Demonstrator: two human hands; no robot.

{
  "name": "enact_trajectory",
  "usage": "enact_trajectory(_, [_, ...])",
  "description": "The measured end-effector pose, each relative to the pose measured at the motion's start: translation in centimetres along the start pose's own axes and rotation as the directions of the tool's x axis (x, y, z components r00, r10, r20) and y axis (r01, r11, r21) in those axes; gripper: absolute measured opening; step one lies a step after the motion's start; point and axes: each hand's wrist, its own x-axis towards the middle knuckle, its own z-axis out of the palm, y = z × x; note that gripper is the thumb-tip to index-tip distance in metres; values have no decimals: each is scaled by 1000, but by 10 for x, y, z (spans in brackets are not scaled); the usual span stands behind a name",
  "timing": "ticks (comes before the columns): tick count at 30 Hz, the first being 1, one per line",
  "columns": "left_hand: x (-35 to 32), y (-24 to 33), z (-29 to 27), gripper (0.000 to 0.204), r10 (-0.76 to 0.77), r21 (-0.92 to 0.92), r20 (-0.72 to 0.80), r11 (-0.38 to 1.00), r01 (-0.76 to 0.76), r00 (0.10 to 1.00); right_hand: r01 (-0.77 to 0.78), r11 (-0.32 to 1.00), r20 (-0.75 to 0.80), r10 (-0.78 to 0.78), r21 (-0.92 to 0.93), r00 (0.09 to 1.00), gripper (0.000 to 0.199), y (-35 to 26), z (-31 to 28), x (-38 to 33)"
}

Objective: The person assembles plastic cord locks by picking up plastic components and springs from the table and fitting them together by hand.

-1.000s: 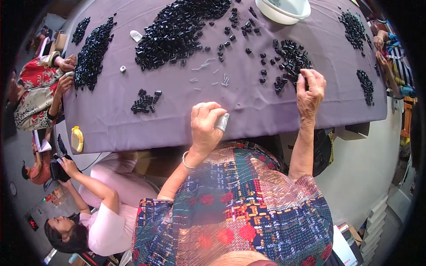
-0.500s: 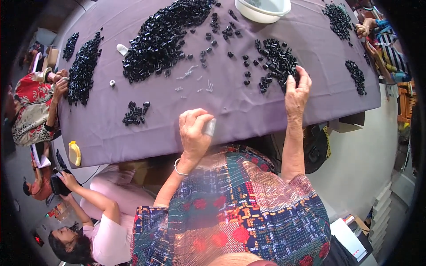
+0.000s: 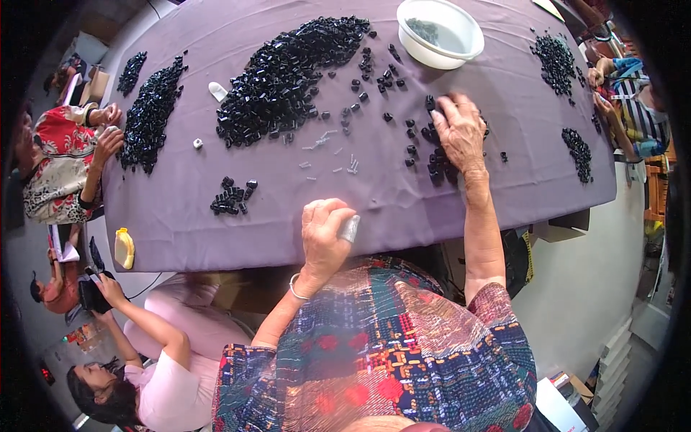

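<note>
My left hand (image 3: 324, 234) is at the near edge of the purple table (image 3: 374, 194), fingers closed on a small grey-white object (image 3: 350, 228). My right hand (image 3: 459, 129) lies flat, fingers spread, on a scatter of small black parts (image 3: 435, 162) further out on the cloth. A big heap of the same black parts (image 3: 288, 68) lies beyond my left hand. A few thin clear pieces (image 3: 327, 155) lie between the heap and my hands. A small black cluster (image 3: 232, 198) sits to the left.
A white bowl (image 3: 440, 32) stands at the far side. More black piles lie at the left (image 3: 151, 108) and right (image 3: 558, 57) ends, where other people's hands (image 3: 108, 133) work. A yellow object (image 3: 124, 248) rests at the table's left corner. A seated person (image 3: 137, 360) is below.
My right hand has slid forward and left over the scattered black parts. My left hand stays closed on the small object at the table edge.
</note>
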Motion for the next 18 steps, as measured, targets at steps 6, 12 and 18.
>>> enact_trajectory(6, [-2, -5, 1, 24, 6, -11, -7, 1000, -6, 1000, 167, 970, 49, -178, 178, 983, 25, 1, -9, -24])
enact_trajectory(12, [-1, -2, -1, 25, -5, -1, 2, 1000, 5, 1000, 96, 958, -51, -85, 269, 995, 25, 4, -6, -7])
enact_trajectory(18, [-1, -1, 1, 24, 0, -17, 1, 1000, 0, 1000, 131, 991, 79, -132, 27, 988, 37, -23, 1, 13])
